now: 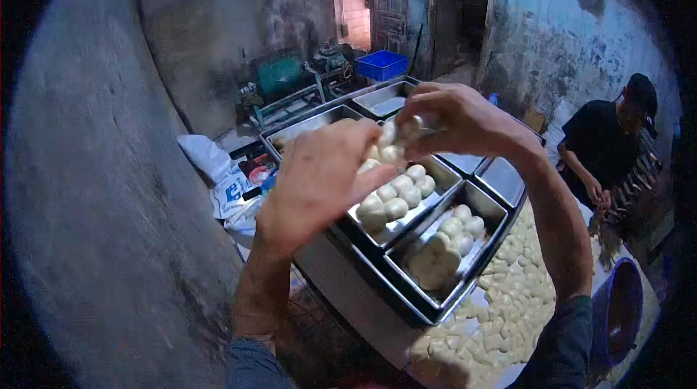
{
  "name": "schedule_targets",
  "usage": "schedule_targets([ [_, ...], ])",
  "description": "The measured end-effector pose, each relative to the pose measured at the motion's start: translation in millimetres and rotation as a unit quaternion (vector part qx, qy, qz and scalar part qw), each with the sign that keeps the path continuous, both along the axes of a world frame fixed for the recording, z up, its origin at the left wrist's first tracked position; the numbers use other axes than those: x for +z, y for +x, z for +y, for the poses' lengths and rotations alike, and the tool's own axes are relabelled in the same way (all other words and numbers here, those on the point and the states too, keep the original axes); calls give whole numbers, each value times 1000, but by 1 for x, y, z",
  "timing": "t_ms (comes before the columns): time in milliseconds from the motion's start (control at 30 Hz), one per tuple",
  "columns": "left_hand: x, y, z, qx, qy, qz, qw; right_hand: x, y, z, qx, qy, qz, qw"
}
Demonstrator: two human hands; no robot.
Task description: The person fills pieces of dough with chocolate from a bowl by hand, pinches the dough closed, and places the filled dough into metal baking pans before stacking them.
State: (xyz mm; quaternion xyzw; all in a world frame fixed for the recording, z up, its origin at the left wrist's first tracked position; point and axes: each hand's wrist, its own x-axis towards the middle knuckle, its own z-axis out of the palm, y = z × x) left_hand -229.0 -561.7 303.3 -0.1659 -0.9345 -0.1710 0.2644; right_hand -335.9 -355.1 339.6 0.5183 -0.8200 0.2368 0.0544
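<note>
My left hand and my right hand are raised over a set of metal loaf pans. Between them they hold a cluster of pale dough balls, its far end partly hidden by my fingers. Both hands have their fingers closed round the cluster. Directly below, rounded dough balls sit in rows in the middle pan. More dough balls lie in the front pan, beside a darker, flatter-looking mass in shadow.
Many small cut dough pieces cover the table at right. A person in dark clothes works beyond it, near a blue tub. White sacks lie at left. Behind stand a green machine and a blue crate.
</note>
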Motion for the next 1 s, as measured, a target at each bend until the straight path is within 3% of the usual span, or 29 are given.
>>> schedule_targets([
  [67, -15, -37, -35, 21, -15, -16, 1000, -18, -44, -42, 37, 15, 47, 998],
  [167, -61, -79, -58, 91, -137, -144, 976, -78, -106, -85, 65, 150, -23, 986],
  [200, -69, -82, -58, 103, -203, -184, 956, -88, -103, -95, 88, 178, -42, 979],
  [233, -73, -86, -57, 106, -193, -180, 959, -90, -104, -98, 104, 167, -2, 981],
  [267, -74, -84, -59, 97, -177, -157, 967, -81, -107, -88, 79, 165, -134, 974],
  [333, -77, -86, -66, 74, -157, -159, 972, -79, -128, -83, 74, 151, -265, 950],
  [400, -70, -86, -66, 70, -155, -179, 969, -84, -133, -75, 37, 47, -193, 979],
  [500, -75, -88, -69, 62, -155, -149, 975, -98, -123, -76, -8, 183, -29, 983],
  [633, -55, -74, -66, 87, -107, -197, 971, -104, -117, -79, -22, 243, 13, 970],
  [733, -65, -76, -78, 50, -24, -138, 989, -82, -103, -66, -45, 188, 27, 981],
  [800, -61, -75, -86, 27, 16, -135, 990, -74, -95, -43, -47, 77, 89, 992],
  [833, -64, -72, -91, 30, -16, -94, 995, -64, -82, -29, -55, 68, 143, 986],
  [867, -56, -68, -91, 50, 13, -158, 986, -53, -67, -13, -66, 61, 193, 977],
  [933, -54, -62, -105, 11, 57, -178, 982, -35, -40, 29, -70, 52, 215, 973],
  [967, -48, -47, -99, -2, 105, -165, 981, -44, -39, 54, -19, -59, 3, 998],
  [1000, -49, -35, -100, 14, 191, -177, 965, -58, -30, 83, 18, -181, -205, 962],
])
